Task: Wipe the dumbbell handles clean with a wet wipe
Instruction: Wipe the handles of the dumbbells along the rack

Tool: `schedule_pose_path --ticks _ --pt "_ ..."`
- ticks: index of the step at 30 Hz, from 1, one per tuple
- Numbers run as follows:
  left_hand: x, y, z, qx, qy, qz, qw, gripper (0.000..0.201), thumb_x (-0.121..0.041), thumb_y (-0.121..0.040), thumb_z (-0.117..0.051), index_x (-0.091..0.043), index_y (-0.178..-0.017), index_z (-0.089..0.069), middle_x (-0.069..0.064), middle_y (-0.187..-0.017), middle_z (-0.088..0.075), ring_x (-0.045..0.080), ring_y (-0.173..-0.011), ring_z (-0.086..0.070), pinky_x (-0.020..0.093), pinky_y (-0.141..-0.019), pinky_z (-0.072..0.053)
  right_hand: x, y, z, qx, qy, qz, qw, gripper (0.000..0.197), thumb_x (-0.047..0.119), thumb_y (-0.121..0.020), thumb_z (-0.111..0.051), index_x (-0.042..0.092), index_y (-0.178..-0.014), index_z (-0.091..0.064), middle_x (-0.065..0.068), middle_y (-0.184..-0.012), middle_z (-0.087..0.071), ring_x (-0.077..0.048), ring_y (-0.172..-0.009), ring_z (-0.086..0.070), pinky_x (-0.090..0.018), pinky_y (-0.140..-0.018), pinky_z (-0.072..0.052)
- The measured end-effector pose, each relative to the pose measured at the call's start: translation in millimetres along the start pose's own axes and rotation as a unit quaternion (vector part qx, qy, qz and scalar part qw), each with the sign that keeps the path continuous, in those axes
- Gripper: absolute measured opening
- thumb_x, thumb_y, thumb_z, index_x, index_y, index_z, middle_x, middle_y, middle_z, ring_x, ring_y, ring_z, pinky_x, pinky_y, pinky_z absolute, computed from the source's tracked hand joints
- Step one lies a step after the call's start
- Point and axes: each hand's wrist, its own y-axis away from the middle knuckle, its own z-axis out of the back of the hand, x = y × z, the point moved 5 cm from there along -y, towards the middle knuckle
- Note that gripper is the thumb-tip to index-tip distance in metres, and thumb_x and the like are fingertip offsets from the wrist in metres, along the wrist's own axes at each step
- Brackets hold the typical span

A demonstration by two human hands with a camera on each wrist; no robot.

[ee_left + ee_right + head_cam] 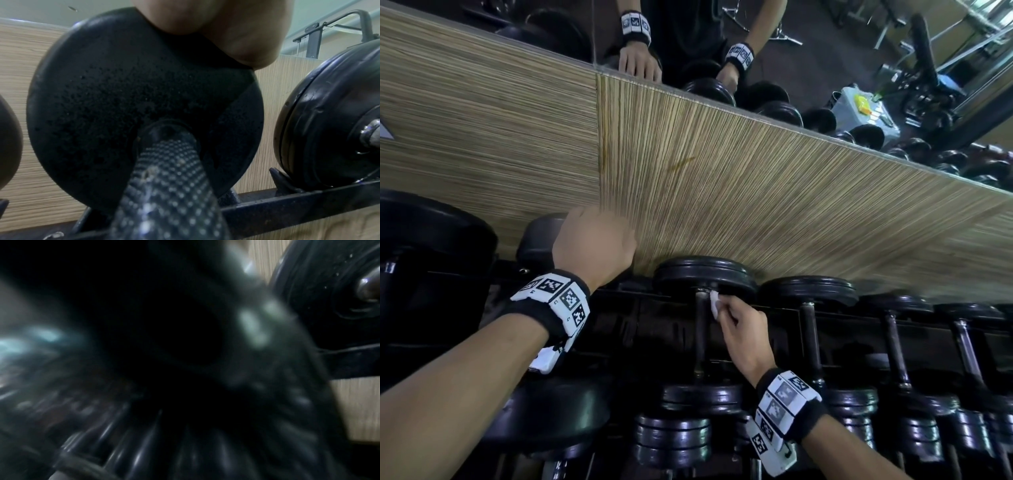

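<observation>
Against wood-grain wall [722, 178], dumbbell rack [287, 206] (black), mirror [825, 51] above

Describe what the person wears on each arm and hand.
Both forearms are bare, with no sleeves or gloves. The left wrist carries a black fabric wristband with a white block printed with black square coded markers. The right wrist wears a matching black band with the same white marker tiles. A white plastic camera housing hangs under each band. The left hand and right hand are bare.
</observation>
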Motion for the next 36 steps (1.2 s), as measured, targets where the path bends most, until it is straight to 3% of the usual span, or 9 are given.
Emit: schedule_pose_path --ticks 5,9,15,18,20,24,28,31,36 --pt "-0.5 1.7 3.4 -0.009 0.012 0.002 1.0 0.044 -0.039 -0.092 -0.044 -0.009 -0.086 -0.075 0.008 -0.08 -0.071 0.032 -0.082 -0.063 0.042 -0.079 -0.043 8.9 5.8 -0.6 0.021 -0.003 0.024 0.999 0.017 0.019 -0.101 -0.058 0.01 -0.095 -0.072 -0.008 -0.069 -0.069 -0.013 -0.057 -0.06 -0.037 -0.059 -0.052" --pt "0.5 1.2 10.6 0.015 0.041 0.005 0.999 0.031 -0.044 -0.092 -0.057 -0.018 -0.094 -0.074 0.002 -0.089 -0.073 0.029 -0.091 -0.063 0.043 -0.085 -0.041 26.6 16.3 0.0 0.07 -0.049 0.055 0.995 0.02 0.024 -0.101 -0.06 0.023 -0.113 -0.076 0.017 -0.105 -0.075 0.003 -0.103 -0.068 -0.014 -0.091 -0.05" --pt "-58.3 40.8 47.2 0.082 0.198 -0.048 0.976 0.011 -0.035 -0.092 -0.061 -0.03 -0.099 -0.069 -0.009 -0.097 -0.073 0.017 -0.095 -0.067 0.038 -0.089 -0.049 24.3 45.0 5.6 -0.018 -0.112 0.003 0.994 0.016 0.021 -0.099 -0.062 0.021 -0.107 -0.076 0.017 -0.093 -0.075 -0.001 -0.092 -0.069 -0.015 -0.082 -0.051" --pt "-100.5 78.8 23.6 0.217 0.28 -0.059 0.933 0.027 -0.031 -0.091 -0.065 -0.027 -0.118 -0.066 -0.006 -0.107 -0.072 0.018 -0.103 -0.066 0.033 -0.091 -0.051 20.0 62.4 5.5 -0.045 -0.135 -0.024 0.99 0.012 0.023 -0.097 -0.064 0.032 -0.098 -0.072 0.018 -0.088 -0.074 -0.003 -0.086 -0.07 -0.023 -0.079 -0.054" --pt "-119.3 98.2 -1.1 0.29 0.394 -0.039 0.871 0.021 -0.022 -0.091 -0.067 -0.023 -0.112 -0.066 -0.002 -0.103 -0.072 0.015 -0.097 -0.067 0.033 -0.088 -0.052 16.7 67.8 6.4 -0.048 -0.15 -0.046 0.986 0.012 0.023 -0.097 -0.064 0.034 -0.096 -0.07 0.017 -0.089 -0.075 -0.005 -0.088 -0.071 -0.032 -0.082 -0.057" --pt "-122.2 107.2 -27.4 0.265 0.583 0.127 0.757 0.01 -0.008 -0.094 -0.064 -0.015 -0.086 -0.064 0.003 -0.087 -0.07 0.012 -0.075 -0.066 0.027 -0.065 -0.058 15.2 70.0 5.7 -0.052 -0.143 -0.073 0.986 0.017 0.044 -0.094 -0.057 0.035 -0.102 -0.069 0.015 -0.09 -0.075 -0.01 -0.085 -0.071 -0.047 -0.076 -0.059" --pt "-101.7 90.5 -59.8 0.191 0.559 0.252 0.767 0.015 -0.012 -0.097 -0.057 -0.009 -0.083 -0.057 0.015 -0.086 -0.073 0.023 -0.073 -0.073 0.04 -0.067 -0.06 13.3 72.8 8.0 -0.105 -0.109 -0.091 0.984 0.012 0.035 -0.096 -0.054 0.038 -0.092 -0.065 0.011 -0.074 -0.071 -0.012 -0.057 -0.065 -0.044 -0.064 -0.058" --pt "-93.4 76.9 -85.7 0.241 0.51 0.297 0.771 0.016 -0.014 -0.097 -0.059 -0.004 -0.085 -0.062 0.016 -0.079 -0.069 0.029 -0.072 -0.069 0.046 -0.074 -0.061 10.7 74.3 8.2 -0.111 -0.099 -0.107 0.983 0.015 0.031 -0.096 -0.054 0.028 -0.086 -0.065 0.001 -0.065 -0.068 -0.016 -0.055 -0.063 -0.043 -0.062 -0.056" --pt "-120.4 63.3 -78.1 0.296 0.552 0.227 0.746 0.033 -0.006 -0.103 -0.045 -0.022 -0.076 -0.055 -0.004 -0.074 -0.058 0.009 -0.061 -0.052 0.014 -0.048 -0.044 6.4 74.6 8.3 -0.125 -0.091 -0.125 0.98 0.015 0.031 -0.093 -0.055 0.029 -0.083 -0.067 0.006 -0.064 -0.067 -0.011 -0.061 -0.064 -0.038 -0.065 -0.056"
